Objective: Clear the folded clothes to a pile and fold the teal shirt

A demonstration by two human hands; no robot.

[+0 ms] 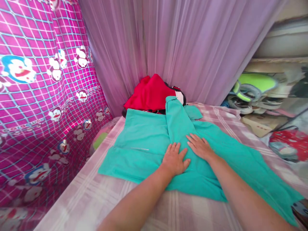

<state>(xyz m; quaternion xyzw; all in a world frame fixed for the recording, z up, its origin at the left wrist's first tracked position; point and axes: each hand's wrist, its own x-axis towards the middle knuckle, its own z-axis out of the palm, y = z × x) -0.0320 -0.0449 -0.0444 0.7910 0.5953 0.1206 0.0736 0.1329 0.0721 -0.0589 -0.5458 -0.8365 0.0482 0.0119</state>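
While both palms lie flat with fingers spread, the left hand (pixel 175 159) and right hand (pixel 199 147) press side by side on the middle of the green shirt (pixel 141 141), clasping nothing. It is spread across the checked bed (pixel 79 195), one sleeve folded over its centre. Its far edge touches a red cloth (pixel 150 93) against the curtain (pixel 183 45). Bare bed shows along the near and left edges; the patterned sheet (pixel 36 106) walls the left, clutter (pixel 260 93) crowds the right.
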